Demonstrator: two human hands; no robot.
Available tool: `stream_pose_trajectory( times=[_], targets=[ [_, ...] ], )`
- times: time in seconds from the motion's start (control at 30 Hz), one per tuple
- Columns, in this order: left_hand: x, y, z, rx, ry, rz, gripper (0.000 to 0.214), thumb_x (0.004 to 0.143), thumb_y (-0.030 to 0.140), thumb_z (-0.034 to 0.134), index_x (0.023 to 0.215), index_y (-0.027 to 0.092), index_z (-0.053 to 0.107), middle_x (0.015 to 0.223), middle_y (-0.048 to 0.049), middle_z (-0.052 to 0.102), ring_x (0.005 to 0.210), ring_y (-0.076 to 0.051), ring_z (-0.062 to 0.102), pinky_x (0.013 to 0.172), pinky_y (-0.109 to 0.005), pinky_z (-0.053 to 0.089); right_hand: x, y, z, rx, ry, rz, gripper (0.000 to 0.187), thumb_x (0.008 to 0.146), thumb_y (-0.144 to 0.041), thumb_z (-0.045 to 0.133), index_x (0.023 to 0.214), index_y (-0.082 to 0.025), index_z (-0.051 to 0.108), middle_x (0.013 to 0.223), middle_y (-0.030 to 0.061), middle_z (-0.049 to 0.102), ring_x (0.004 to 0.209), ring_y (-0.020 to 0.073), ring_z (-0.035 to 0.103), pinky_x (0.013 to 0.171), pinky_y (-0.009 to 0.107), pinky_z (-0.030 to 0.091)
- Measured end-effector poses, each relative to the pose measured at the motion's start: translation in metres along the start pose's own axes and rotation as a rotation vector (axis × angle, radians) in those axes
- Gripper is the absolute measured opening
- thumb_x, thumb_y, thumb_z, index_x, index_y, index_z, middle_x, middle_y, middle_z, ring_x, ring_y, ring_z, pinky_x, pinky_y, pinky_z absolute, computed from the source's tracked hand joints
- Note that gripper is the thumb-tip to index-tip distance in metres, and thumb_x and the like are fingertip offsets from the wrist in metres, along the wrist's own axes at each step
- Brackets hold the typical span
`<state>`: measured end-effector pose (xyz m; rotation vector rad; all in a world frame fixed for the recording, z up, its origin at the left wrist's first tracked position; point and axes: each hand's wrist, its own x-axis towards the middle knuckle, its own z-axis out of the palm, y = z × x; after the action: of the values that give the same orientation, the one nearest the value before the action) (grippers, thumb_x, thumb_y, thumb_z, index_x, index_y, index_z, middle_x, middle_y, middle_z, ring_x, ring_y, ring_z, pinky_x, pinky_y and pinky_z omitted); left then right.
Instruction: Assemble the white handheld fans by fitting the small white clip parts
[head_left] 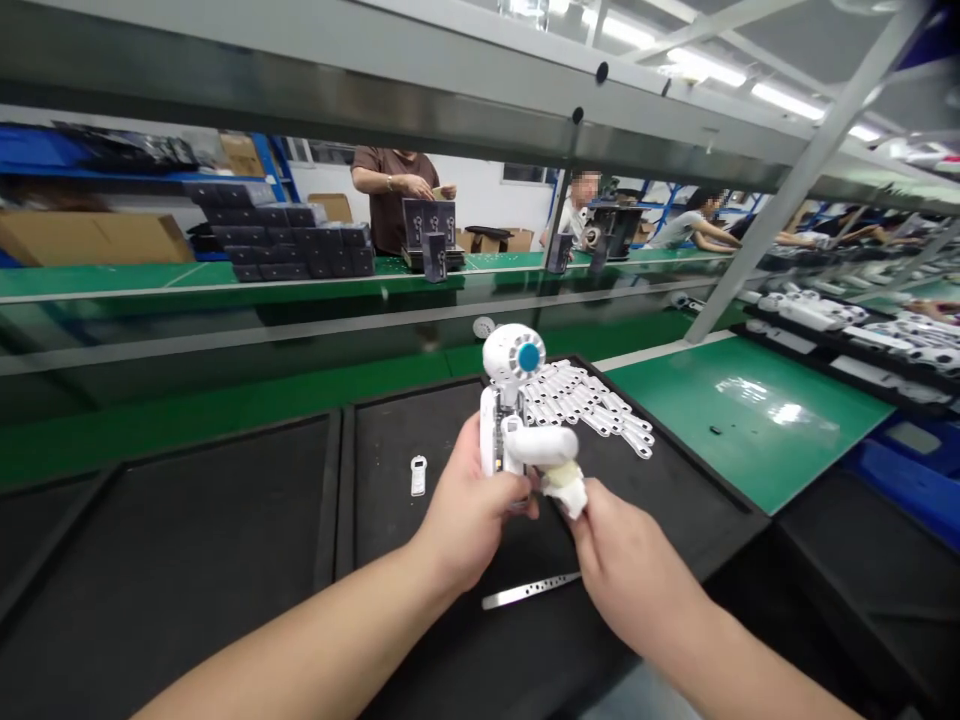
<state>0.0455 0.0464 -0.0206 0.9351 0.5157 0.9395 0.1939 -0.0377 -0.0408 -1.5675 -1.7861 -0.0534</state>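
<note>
My left hand (469,515) is closed around the handle of a white handheld fan (499,355). The fan stands upright, with a blue round centre in its head, and inner parts show along the opened handle. A rounded white piece (544,444) juts to the right from the handle. Pinched in my right hand (626,550), close to the fan, is a crumpled white and pale yellow piece (566,487); its kind is unclear. Metal tweezers (531,592) lie below my hands. To the left, a flat white panel (418,476) with a dark window rests on the black tray (390,425).
Many similar white panels (589,400) lie spread at the tray's right. Another black tray (247,540) is at left. Beyond runs a green conveyor (375,350), with stacked dark boxes (277,240) and a co-worker (390,200) behind. A slanted post (802,180) stands at right.
</note>
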Motion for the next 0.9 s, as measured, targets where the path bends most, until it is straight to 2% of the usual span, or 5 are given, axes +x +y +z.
stream_pose_trajectory(
  times=[0.1,0.3,0.57,0.73,0.9],
  targets=[
    [-0.002,-0.001,-0.001,-0.027,0.004,-0.050,0.056,0.062,0.006,0.060,0.115,0.019,0.048,0.089,-0.0020,0.060,0.069,-0.014,0.056,0.051,-0.024,0.046,0.001,0.002,0.002,-0.028,-0.027,-0.019,0.020,0.097,-0.019,0.040,0.081,-0.022,0.051,0.062,-0.0022,0.057,0.048,0.0145,0.055,0.045,0.025,0.035],
    [-0.001,0.001,-0.004,-0.061,-0.025,-0.029,0.047,0.062,0.006,0.060,0.106,0.019,0.050,0.096,-0.0023,0.057,0.071,-0.014,0.058,0.051,-0.025,0.048,-0.021,0.017,-0.013,0.108,0.291,-0.010,0.012,0.097,-0.025,0.048,0.086,-0.023,0.052,0.064,-0.0003,0.057,0.053,0.0162,0.056,0.051,0.026,0.043],
    [-0.003,0.004,-0.004,-0.058,-0.094,-0.007,0.036,0.073,0.018,0.067,0.106,0.018,0.051,0.100,-0.0066,0.063,0.067,-0.016,0.063,0.045,-0.024,0.050,-0.014,0.026,-0.013,-0.059,0.214,-0.024,0.016,0.097,-0.026,0.045,0.085,-0.022,0.055,0.064,-0.0001,0.059,0.053,0.0166,0.058,0.050,0.026,0.042],
    [0.013,0.015,-0.015,0.091,0.139,-0.114,0.041,0.072,0.014,0.070,0.110,0.019,0.056,0.113,-0.0100,0.064,0.075,-0.018,0.066,0.040,-0.020,0.049,-0.017,0.067,0.008,-0.225,-0.092,0.232,0.025,0.096,-0.029,0.041,0.098,-0.019,0.064,0.090,0.0087,0.072,0.080,0.0245,0.069,0.067,0.033,0.050],
    [0.052,0.041,-0.065,0.327,0.468,-0.097,0.029,0.077,0.007,0.062,0.105,0.013,0.060,0.106,-0.0109,0.064,0.078,-0.017,0.065,0.045,-0.019,0.050,-0.010,0.088,0.011,-0.068,-0.266,0.367,0.035,0.099,-0.022,0.039,0.121,-0.017,0.065,0.120,0.0096,0.069,0.111,0.0225,0.064,0.097,0.034,0.046]
  ],
)
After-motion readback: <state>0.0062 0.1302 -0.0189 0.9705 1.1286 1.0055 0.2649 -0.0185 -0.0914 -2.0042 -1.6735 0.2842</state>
